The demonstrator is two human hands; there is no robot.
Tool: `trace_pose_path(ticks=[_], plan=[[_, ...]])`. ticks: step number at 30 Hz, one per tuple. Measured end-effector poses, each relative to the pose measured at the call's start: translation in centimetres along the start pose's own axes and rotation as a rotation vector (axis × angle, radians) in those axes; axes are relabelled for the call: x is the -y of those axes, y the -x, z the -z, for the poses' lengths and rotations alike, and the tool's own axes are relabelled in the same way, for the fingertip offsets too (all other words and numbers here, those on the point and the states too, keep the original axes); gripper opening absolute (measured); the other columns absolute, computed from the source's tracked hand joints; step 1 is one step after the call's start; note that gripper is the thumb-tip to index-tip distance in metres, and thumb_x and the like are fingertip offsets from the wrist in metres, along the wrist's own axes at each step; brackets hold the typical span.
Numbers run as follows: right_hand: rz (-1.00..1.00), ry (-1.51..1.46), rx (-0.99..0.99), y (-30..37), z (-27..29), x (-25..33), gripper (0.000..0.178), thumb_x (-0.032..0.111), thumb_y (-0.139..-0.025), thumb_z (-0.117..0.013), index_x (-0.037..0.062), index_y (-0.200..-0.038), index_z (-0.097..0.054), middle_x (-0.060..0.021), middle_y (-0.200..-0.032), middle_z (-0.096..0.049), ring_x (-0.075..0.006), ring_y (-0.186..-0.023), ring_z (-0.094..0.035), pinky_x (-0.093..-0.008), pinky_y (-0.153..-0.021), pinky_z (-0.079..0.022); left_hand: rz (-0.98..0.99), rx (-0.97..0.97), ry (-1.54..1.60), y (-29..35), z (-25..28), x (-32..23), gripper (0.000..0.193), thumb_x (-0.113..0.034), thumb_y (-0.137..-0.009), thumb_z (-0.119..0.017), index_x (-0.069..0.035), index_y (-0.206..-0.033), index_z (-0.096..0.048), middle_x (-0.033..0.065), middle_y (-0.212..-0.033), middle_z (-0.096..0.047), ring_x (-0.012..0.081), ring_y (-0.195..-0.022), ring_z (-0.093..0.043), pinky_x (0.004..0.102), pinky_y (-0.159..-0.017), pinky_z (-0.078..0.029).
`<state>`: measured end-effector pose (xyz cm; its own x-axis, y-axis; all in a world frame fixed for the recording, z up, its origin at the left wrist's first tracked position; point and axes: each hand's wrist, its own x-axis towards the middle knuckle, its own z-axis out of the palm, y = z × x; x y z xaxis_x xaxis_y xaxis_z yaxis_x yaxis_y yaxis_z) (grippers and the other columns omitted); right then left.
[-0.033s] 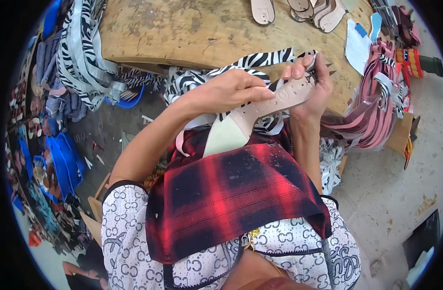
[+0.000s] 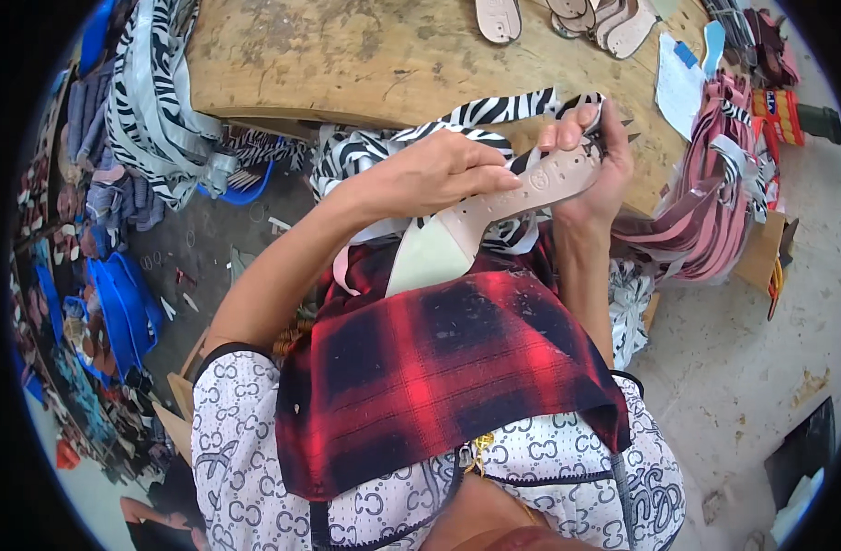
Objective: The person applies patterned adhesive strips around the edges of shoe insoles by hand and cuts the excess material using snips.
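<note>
A beige shoe insole (image 2: 556, 180) with small holes along its edge and a pale green heel end (image 2: 430, 255) lies slanted above my lap. My right hand (image 2: 593, 151) is closed round its far end, with the fingertips also pressing a zebra-print strip (image 2: 512, 110). My left hand (image 2: 448, 170) is closed on the insole's near-left edge, its thumb and fingertips against the surface. More of the strip hangs in loops behind both hands. Dark pointed metal tips (image 2: 632, 130) stick out beyond my right hand; what they belong to is hidden.
A worn wooden table (image 2: 329, 64) stands ahead, with more insoles (image 2: 613, 28) and a paper sheet (image 2: 679, 87) on it. Zebra strips (image 2: 150, 110) hang at its left, pink strips (image 2: 705, 220) at its right. A red plaid cloth (image 2: 420, 367) covers my lap. Blue crates (image 2: 122, 303) stand left.
</note>
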<state>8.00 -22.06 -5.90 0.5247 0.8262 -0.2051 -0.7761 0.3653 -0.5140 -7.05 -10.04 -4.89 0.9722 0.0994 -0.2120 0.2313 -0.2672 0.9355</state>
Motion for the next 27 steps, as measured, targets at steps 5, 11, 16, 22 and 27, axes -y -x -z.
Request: trace_pose_path(ticks=[5, 11, 16, 22, 27], plan=[[0.049, 0.017, 0.086, 0.8, -0.6, 1.7, 0.034, 0.030, -0.098, -0.040, 0.0052, -0.078, -0.052, -0.0106, -0.058, -0.053, -0.0282, -0.057, -0.055, -0.0390, -0.062, -0.048, 0.043, 0.002, 0.057, 2.9, -0.9, 3.1, 0.034, -0.025, -0.090, -0.060, -0.001, -0.069, -0.050, -0.0006, -0.059, -0.035, 0.0069, -0.058, -0.032, 0.0275, -0.051, -0.027], [0.105, 0.342, 0.201, 0.1, -3.0, 2.1, 0.036, 0.030, -0.099, -0.039, 0.0018, -0.081, -0.053, -0.0139, -0.063, -0.058, -0.0296, -0.065, -0.062, -0.0380, -0.066, -0.050, 0.240, 0.050, 0.733, 4.3, -1.0, 2.0, 0.022, -0.020, -0.085, -0.066, -0.001, -0.094, -0.063, -0.0035, -0.080, -0.057, 0.0062, -0.073, -0.052, 0.0239, -0.064, -0.041], [0.291, 0.569, -0.159, -0.4, -5.1, -0.4, 0.038, 0.032, -0.099, -0.041, -0.0040, -0.103, -0.054, -0.0187, -0.083, -0.067, -0.0248, -0.073, -0.066, -0.0312, -0.070, -0.052, -0.092, -0.253, -0.185, 3.1, 0.3, -0.6, 0.070, -0.025, -0.073, -0.077, 0.003, -0.128, -0.046, 0.0174, -0.116, -0.060, 0.0250, -0.108, -0.058, 0.0341, -0.092, -0.045], [0.200, 0.601, 0.161, -2.8, -9.1, 0.5, 0.046, 0.035, -0.100, -0.039, -0.0047, -0.119, -0.051, -0.0196, -0.099, -0.068, -0.0229, -0.086, -0.067, -0.0284, -0.070, -0.053, -0.156, -0.459, 0.195, 0.3, 1.5, -3.1, 0.081, -0.018, -0.062, -0.086, -0.002, -0.128, -0.042, 0.0097, -0.106, -0.058, 0.0126, -0.084, -0.059, 0.0264, -0.071, -0.051], [0.187, 0.730, 0.091, -3.2, -6.2, 3.0, 0.028, 0.023, -0.095, -0.053, -0.0032, -0.098, -0.061, -0.0164, -0.081, -0.070, -0.0102, -0.056, -0.061, -0.0180, -0.039, -0.037, -0.090, -0.186, 0.709, 1.5, 0.6, -2.7, 0.074, -0.015, -0.062, -0.085, 0.001, -0.124, -0.048, 0.0054, -0.096, -0.059, 0.0034, -0.065, -0.050, 0.0171, -0.055, -0.040]])
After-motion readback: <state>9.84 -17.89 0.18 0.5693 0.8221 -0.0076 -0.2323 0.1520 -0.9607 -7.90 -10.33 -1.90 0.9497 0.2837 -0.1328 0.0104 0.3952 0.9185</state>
